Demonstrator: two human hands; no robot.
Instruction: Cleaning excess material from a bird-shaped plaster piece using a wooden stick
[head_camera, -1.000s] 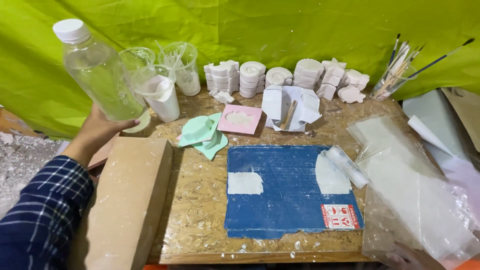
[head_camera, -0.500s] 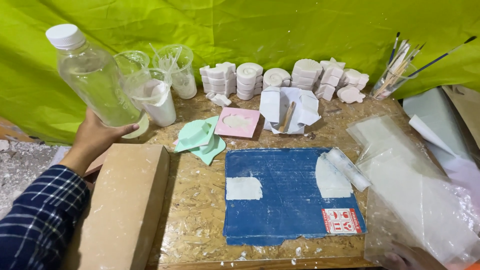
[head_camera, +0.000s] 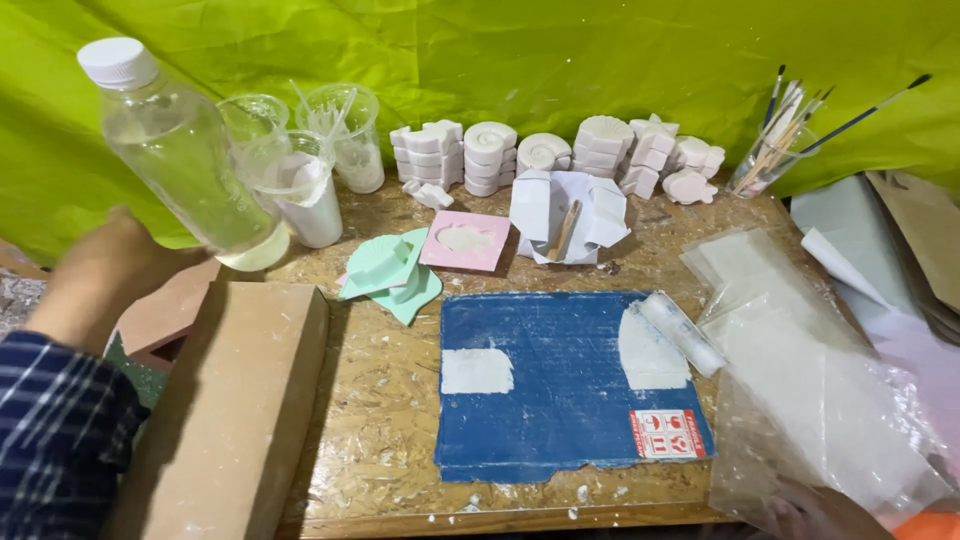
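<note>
My left hand, in a dark plaid sleeve, grips the base of a clear plastic bottle with a white cap. The bottle holds clear liquid and is raised above the table's left side, tilted with its cap up and to the left. Just behind it stand clear plastic cups with white paste inside. My right hand is out of view.
A blue mat carries two flat white clay pieces and a clear roller. Green and pink molds, white cast shapes, a brush jar, plastic sheets and a brown board crowd the chipboard table.
My left hand has brought the bottle slightly lower and closer to the cups; the view shifted a little.
</note>
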